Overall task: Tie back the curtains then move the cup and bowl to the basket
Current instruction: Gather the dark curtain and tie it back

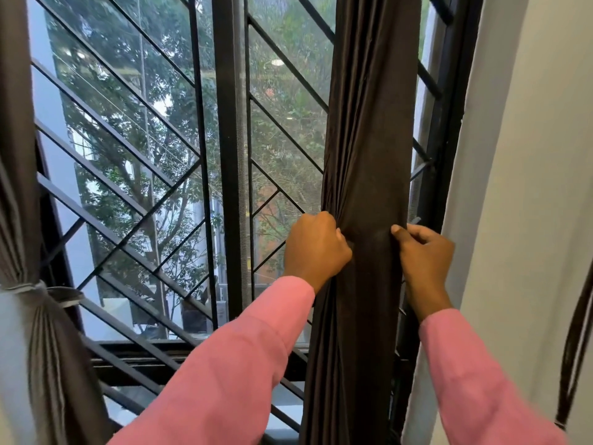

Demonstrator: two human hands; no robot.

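The dark brown right curtain [369,130] hangs gathered into a narrow column in front of the window. My left hand [316,248] grips its left edge at mid height, bunching the folds. On the curtain's right edge my right hand [423,252] pinches the fabric with thumb and fingers. The left curtain [19,155] hangs at the far left, cinched by a grey tie-back [38,292]. No cup, bowl or basket is in view.
A black window frame with a diagonal metal grille [134,175] and mesh screen fills the middle. A white wall [529,187] stands on the right, and a dark loop of cord or strap [577,348] hangs against it.
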